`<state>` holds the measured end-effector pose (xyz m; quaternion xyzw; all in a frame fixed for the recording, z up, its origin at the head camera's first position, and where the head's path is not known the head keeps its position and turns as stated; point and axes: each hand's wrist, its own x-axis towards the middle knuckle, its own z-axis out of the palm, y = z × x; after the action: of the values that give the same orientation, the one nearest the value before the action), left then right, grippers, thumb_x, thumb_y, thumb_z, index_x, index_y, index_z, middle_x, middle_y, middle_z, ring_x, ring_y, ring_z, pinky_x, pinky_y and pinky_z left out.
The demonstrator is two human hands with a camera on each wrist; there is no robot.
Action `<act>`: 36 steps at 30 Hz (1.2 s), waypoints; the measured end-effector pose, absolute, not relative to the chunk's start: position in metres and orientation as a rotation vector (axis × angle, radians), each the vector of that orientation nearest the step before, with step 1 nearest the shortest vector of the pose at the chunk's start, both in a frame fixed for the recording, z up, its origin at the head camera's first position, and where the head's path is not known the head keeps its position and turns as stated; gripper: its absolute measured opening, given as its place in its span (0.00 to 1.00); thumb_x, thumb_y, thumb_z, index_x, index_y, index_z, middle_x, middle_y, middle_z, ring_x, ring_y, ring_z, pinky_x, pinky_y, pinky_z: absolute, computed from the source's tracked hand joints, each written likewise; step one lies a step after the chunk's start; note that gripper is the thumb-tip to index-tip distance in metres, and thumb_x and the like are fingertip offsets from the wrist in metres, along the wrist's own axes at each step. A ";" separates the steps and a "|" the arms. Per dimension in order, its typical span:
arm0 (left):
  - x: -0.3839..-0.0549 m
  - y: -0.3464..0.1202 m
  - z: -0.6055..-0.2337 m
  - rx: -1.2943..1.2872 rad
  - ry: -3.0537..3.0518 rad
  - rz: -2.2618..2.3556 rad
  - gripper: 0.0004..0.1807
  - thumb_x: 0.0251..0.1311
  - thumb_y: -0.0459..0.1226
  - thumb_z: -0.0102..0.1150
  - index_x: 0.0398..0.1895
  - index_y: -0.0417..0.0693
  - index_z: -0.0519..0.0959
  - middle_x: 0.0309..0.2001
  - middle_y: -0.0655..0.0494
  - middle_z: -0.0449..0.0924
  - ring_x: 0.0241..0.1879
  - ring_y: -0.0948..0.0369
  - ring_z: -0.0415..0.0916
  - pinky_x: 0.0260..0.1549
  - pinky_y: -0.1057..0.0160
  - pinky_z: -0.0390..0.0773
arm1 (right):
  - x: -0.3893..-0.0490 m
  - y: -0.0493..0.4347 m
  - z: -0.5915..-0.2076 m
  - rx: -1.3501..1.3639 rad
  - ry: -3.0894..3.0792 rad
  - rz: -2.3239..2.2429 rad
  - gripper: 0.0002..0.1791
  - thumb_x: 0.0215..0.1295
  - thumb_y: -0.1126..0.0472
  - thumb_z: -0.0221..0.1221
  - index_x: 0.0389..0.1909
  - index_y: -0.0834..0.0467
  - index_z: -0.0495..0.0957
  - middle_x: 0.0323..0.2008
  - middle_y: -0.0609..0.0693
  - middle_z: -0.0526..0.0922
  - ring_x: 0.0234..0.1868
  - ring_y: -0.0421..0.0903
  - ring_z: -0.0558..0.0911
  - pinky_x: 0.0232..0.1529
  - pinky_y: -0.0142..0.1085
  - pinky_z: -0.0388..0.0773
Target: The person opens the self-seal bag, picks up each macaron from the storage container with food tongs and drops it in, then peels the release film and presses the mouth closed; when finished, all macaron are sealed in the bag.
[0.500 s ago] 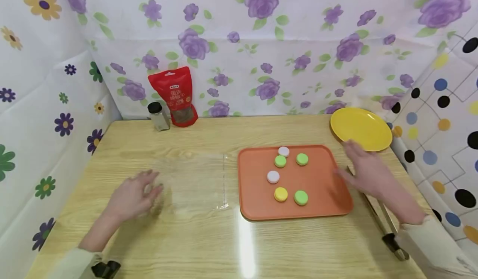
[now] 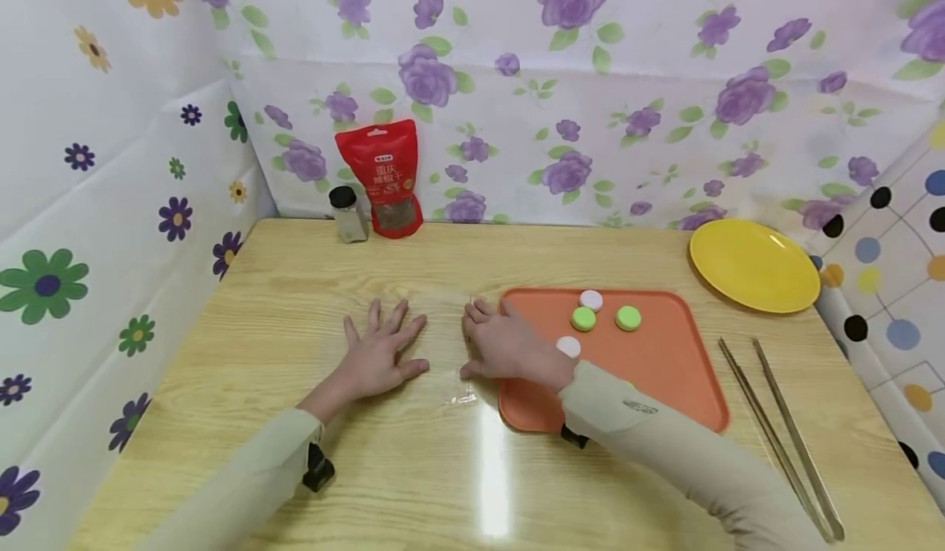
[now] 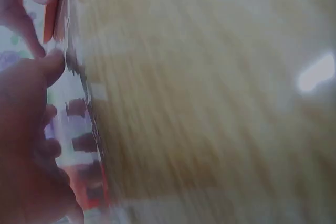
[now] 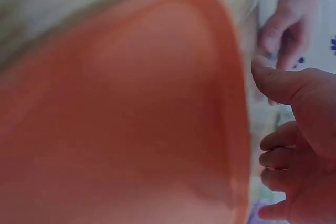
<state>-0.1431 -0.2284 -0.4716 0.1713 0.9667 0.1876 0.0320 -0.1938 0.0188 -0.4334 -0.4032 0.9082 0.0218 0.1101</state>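
A clear plastic sheet or bag [image 2: 463,399], hard to see, lies on the table left of an orange tray [image 2: 664,371]. My left hand [image 2: 376,360] rests palm down over the plastic, fingers spread. Near the plastic's right edge, my right hand [image 2: 509,344] lies palm down with fingers slightly bent, partly above the tray's left rim. Neither hand grips anything that I can see. On the tray sit green macarons [image 2: 628,318] and pale ones [image 2: 568,347]; my right forearm covers the tray's lower middle. Both wrist views are blurred and show the fingers low over the table.
Metal tongs [image 2: 792,420] lie right of the tray, below a yellow plate [image 2: 753,266]. At the back left, a red pouch [image 2: 385,178] stands beside a black-capped jar [image 2: 349,216]. Flowered cloth [image 2: 502,125] walls the table's back.
Both hands have come inward and down: the left moved right onto the plastic, the right swung left across the tray. The yellow macaron and one green one are now hidden. The view shifted slightly.
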 end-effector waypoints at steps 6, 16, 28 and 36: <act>-0.150 -0.228 -0.469 0.513 2.942 0.537 0.40 0.67 0.56 0.57 0.78 0.51 0.60 0.78 0.38 0.43 0.72 0.28 0.28 0.53 0.18 0.25 | -0.202 0.010 -0.440 -1.100 2.673 0.148 0.53 0.58 0.27 0.60 0.75 0.60 0.63 0.76 0.57 0.56 0.77 0.54 0.50 0.72 0.61 0.43; -0.151 -0.224 -0.476 0.555 3.021 0.564 0.29 0.74 0.51 0.50 0.75 0.55 0.66 0.78 0.39 0.46 0.71 0.25 0.29 0.53 0.18 0.26 | -0.205 0.014 -0.436 -1.042 2.679 0.137 0.55 0.54 0.27 0.63 0.74 0.59 0.63 0.75 0.55 0.58 0.77 0.55 0.50 0.72 0.61 0.39; -0.147 -0.229 -0.494 0.533 3.021 1.246 0.19 0.65 0.38 0.64 0.59 0.46 0.82 0.72 0.36 0.60 0.71 0.25 0.39 0.54 0.20 0.20 | -0.202 0.017 -0.441 -1.087 2.668 0.112 0.53 0.56 0.27 0.61 0.75 0.58 0.63 0.76 0.55 0.56 0.77 0.55 0.50 0.72 0.62 0.40; -0.142 -0.236 -0.498 0.556 2.936 1.554 0.20 0.61 0.31 0.67 0.57 0.40 0.82 0.70 0.33 0.62 0.71 0.26 0.39 0.54 0.24 0.14 | -0.181 0.070 -0.424 -1.267 2.701 -0.544 0.39 0.69 0.47 0.64 0.70 0.68 0.66 0.71 0.65 0.64 0.72 0.60 0.62 0.69 0.62 0.54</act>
<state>-0.1423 -0.2356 -0.4983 0.1639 0.8662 0.4584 -0.1130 -0.1814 0.0698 -0.4244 -0.4172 0.8893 -0.1791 0.0545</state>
